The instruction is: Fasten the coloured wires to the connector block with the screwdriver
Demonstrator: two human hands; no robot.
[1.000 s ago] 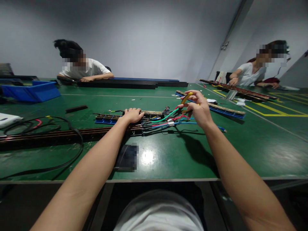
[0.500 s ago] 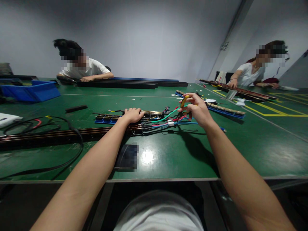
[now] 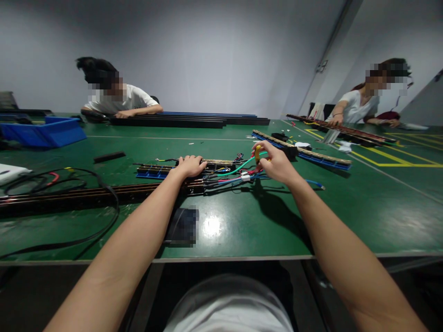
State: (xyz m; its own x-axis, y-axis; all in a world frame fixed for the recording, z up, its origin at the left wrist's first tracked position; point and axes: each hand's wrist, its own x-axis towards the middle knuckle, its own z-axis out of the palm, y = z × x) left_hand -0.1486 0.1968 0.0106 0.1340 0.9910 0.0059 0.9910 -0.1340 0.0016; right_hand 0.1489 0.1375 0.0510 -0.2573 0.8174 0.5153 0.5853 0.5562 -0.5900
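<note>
My left hand (image 3: pixel 189 166) lies with fingers stretched over the near strips, pressing on a blue-based strip with brass-coloured bars (image 3: pixel 155 170) and the end of a long dark rail with copper bars (image 3: pixel 138 190). From that end a bundle of wires runs right, among them a green wire (image 3: pixel 226 173) and a white connector (image 3: pixel 245 176). My right hand (image 3: pixel 275 162) is closed round yellow-handled pliers (image 3: pixel 257 154), held over the wires near the connector. The jaws of the pliers are hidden or too small to make out.
A dark flat device (image 3: pixel 182 226) lies near the front edge. A black cable (image 3: pixel 116 212) loops at left, below a blue bin (image 3: pixel 48 131). Another blue-based strip (image 3: pixel 325 159) lies at right. Two co-workers sit across the table, beside black rails (image 3: pixel 173 121) and a long assembly (image 3: pixel 353 130).
My right hand has moved slightly left and down with the pliers, towards the wires. A blue wire end now shows farther right of it. My left hand stays in place.
</note>
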